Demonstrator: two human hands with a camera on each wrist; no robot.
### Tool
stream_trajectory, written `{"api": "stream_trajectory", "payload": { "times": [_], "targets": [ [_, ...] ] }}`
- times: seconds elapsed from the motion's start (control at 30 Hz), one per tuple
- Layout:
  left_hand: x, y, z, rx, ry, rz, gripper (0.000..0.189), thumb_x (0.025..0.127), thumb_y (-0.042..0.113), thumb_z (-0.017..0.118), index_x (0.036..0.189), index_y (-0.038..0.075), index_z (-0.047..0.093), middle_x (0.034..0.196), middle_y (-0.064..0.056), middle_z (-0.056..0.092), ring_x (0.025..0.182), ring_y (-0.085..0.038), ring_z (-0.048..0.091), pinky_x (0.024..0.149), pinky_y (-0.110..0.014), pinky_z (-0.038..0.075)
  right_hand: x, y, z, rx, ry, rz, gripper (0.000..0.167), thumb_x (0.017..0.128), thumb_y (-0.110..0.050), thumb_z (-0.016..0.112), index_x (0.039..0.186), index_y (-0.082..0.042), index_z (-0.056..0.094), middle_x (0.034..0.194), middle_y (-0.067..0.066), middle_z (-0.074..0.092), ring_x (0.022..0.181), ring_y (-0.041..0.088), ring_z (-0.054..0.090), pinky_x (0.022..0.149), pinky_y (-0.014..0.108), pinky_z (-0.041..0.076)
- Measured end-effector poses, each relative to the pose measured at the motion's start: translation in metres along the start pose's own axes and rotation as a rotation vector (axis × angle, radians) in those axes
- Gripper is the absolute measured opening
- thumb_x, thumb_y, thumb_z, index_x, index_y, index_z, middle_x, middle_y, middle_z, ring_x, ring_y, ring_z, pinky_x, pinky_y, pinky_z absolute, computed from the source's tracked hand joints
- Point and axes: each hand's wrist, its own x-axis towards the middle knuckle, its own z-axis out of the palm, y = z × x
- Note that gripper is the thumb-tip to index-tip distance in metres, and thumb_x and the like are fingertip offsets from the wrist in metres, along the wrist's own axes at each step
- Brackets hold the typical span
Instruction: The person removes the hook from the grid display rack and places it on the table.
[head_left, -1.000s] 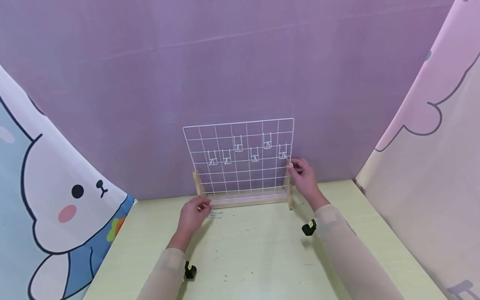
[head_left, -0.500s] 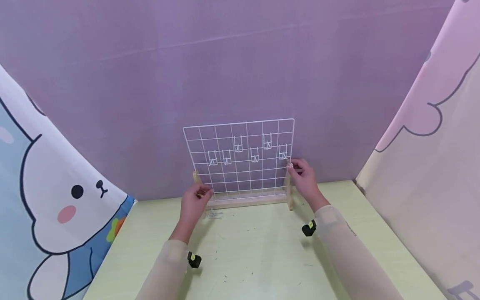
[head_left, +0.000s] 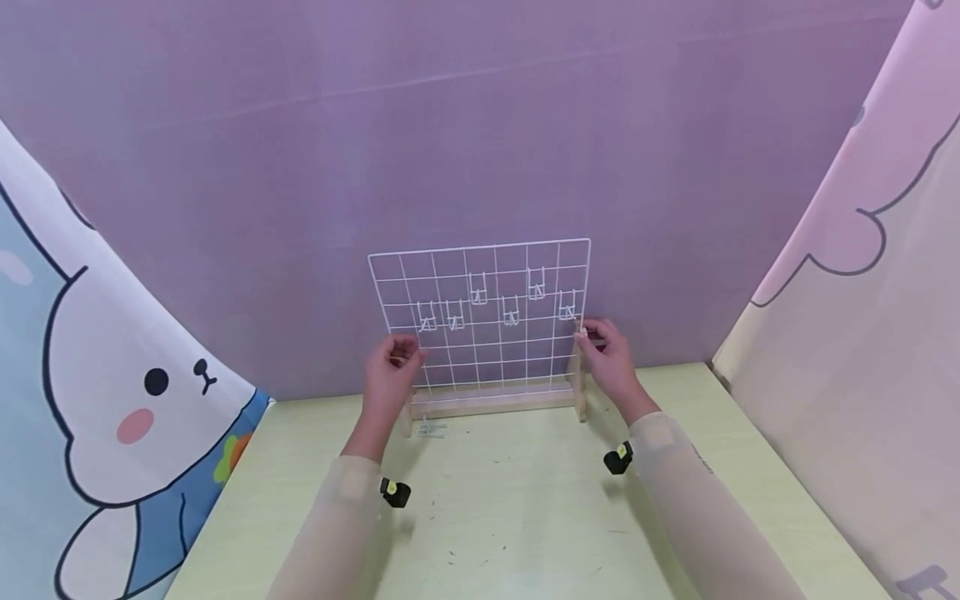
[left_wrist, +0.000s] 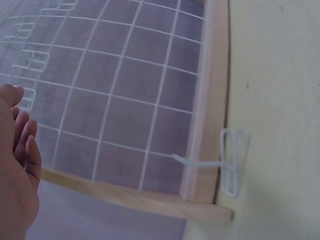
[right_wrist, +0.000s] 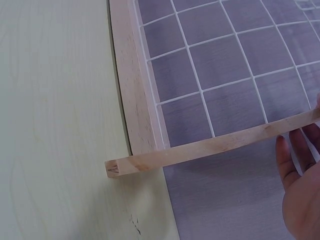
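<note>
A white wire grid panel (head_left: 487, 350) stands upright in a wooden stand (head_left: 495, 404). Several white wire hooks (head_left: 478, 289) hang on its upper half. My right hand (head_left: 613, 367) holds the top of the stand's right post; in the right wrist view its fingers (right_wrist: 300, 150) are behind the post (right_wrist: 225, 142) and the thumb is mostly cut off. My left hand (head_left: 390, 379) is at the panel's left edge, fingers loosely curled. In the left wrist view, nothing shows between thumb and fingers (left_wrist: 32, 155). Another wire hook (left_wrist: 230, 162) is on the table by the stand's base bar.
The stand is on a pale wooden table (head_left: 540, 500) near its back edge. Behind rises a purple cloth backdrop (head_left: 480, 125). A rabbit-printed cloth (head_left: 112, 333) hangs at left, and a pink and cream one (head_left: 840, 333) at right. Small dark marks dot the tabletop.
My left hand has moved up along the panel's left side, from beside the loose hook to the height of the left post's top. The right hand has stayed in place.
</note>
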Motion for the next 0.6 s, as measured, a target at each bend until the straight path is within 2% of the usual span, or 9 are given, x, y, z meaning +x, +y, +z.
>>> {"api": "stream_trajectory", "payload": {
  "times": [0.2,0.47,0.6],
  "targets": [
    [0.005,0.010,0.005,-0.040,0.035,0.062,0.031,0.099,0.010,0.084,0.123,-0.005,0.071,0.107,-0.013,0.070,0.092,-0.023,0.064,0.077,-0.020,0.055,0.000,0.001,-0.001,0.006,0.002,0.003,0.026,0.109,-0.009,0.070,0.132,0.004,0.072,0.123,0.015,0.066,0.106,0.020,0.063,0.084,0.015,0.055],
    [0.009,0.017,0.008,-0.056,0.072,0.077,0.027,0.098,0.012,0.086,0.120,0.002,0.072,0.108,-0.011,0.070,0.093,-0.023,0.063,0.079,-0.022,0.054,0.000,0.001,0.002,0.009,0.009,-0.018,0.026,0.109,-0.005,0.070,0.132,0.007,0.071,0.127,0.024,0.066,0.107,0.027,0.062,0.082,0.012,0.052],
    [0.011,0.019,0.008,-0.062,0.071,0.090,0.028,0.098,0.012,0.086,0.120,0.001,0.072,0.108,-0.010,0.069,0.093,-0.024,0.062,0.079,-0.024,0.054,0.000,0.000,0.001,-0.002,0.005,-0.002,0.026,0.109,-0.006,0.070,0.132,0.006,0.071,0.127,0.021,0.066,0.108,0.025,0.063,0.084,0.013,0.053]
  ]
}}
